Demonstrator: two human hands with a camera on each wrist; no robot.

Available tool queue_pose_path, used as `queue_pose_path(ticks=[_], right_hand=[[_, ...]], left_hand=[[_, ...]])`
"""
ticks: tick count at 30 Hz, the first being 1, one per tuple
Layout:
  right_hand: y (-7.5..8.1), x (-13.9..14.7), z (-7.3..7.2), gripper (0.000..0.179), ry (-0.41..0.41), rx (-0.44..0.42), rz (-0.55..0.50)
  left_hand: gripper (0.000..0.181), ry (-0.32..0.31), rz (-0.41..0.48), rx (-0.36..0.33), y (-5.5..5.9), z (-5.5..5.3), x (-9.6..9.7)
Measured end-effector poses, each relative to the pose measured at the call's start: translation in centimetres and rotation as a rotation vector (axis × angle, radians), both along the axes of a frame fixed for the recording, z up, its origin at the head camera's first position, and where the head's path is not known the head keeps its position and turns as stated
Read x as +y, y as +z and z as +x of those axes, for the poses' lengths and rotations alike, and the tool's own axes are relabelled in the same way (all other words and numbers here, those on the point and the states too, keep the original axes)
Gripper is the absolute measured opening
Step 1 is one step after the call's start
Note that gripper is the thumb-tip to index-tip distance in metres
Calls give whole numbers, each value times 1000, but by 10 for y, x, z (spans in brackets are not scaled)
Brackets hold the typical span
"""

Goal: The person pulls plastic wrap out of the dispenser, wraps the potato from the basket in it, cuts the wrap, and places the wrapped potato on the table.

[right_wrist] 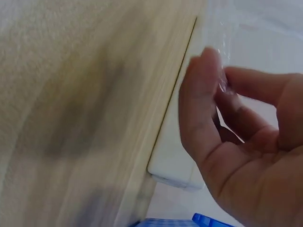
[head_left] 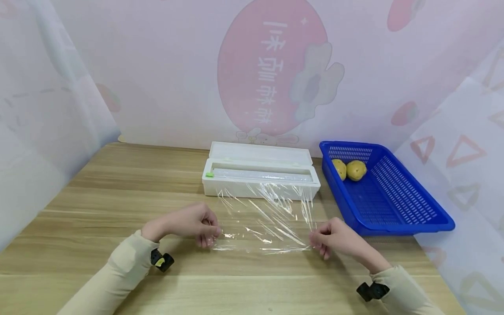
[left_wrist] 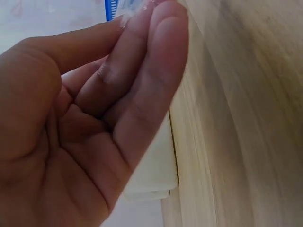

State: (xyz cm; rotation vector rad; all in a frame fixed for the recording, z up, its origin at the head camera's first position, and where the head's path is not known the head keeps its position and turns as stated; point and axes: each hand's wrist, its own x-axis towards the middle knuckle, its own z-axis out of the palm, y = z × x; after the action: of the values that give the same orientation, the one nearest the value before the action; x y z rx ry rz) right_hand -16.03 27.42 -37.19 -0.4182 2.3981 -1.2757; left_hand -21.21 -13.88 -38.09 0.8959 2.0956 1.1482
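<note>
A sheet of clear plastic wrap [head_left: 264, 223] stretches toward me from a white dispenser box [head_left: 261, 191], whose lid [head_left: 260, 153] stands raised at the back. Inside the box lies the wrap roll [head_left: 261, 175], and a small green piece [head_left: 209, 174] sits at its left end. My left hand [head_left: 194, 225] pinches the sheet's near left corner between thumb and fingers. The near right corner is pinched by my right hand [head_left: 334, 238]. In both wrist views, crumpled wrap [right_wrist: 223, 81] shows at the fingertips.
To the right, a blue plastic basket [head_left: 387, 214] holds yellow, potato-like round items [head_left: 356, 170] in its far left corner. Wooden tabletop [head_left: 118, 188] lies around the box. Printed cloth [head_left: 165, 78] hangs behind the table and along its sides.
</note>
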Motion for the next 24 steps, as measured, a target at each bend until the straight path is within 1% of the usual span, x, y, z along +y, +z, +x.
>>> queue_pose_path(ticks=[3, 6, 9, 12, 15, 18, 21, 23, 24], right_hand=[[-2, 0, 0, 28, 23, -50, 7], [-3, 0, -1, 28, 27, -84, 12], [-6, -1, -2, 28, 22, -95, 11], [-9, -1, -4, 26, 21, -94, 23], [-11, -1, -6, 19, 13, -74, 65], [-12, -1, -7, 13, 0, -60, 101], [-14, 0, -8, 14, -10, -71, 101], [-14, 0, -8, 16, -18, -90, 80], [-14, 1, -9, 16, -24, -101, 67]], left_hand=[[13, -7, -23, -14, -1, 3, 0], [10, -26, -72, -24, -2, 5, 0], [9, -40, -127, -23, -2, 8, 2], [6, -34, -149, -27, -1, 11, 5], [11, -22, -139, -1, -1, 11, 8], [17, 6, -123, 30, -2, 9, 10], [9, 28, -114, 42, -1, 8, 8], [3, 45, -108, 45, 1, 8, 7], [3, 51, -108, 48, 1, 8, 6]])
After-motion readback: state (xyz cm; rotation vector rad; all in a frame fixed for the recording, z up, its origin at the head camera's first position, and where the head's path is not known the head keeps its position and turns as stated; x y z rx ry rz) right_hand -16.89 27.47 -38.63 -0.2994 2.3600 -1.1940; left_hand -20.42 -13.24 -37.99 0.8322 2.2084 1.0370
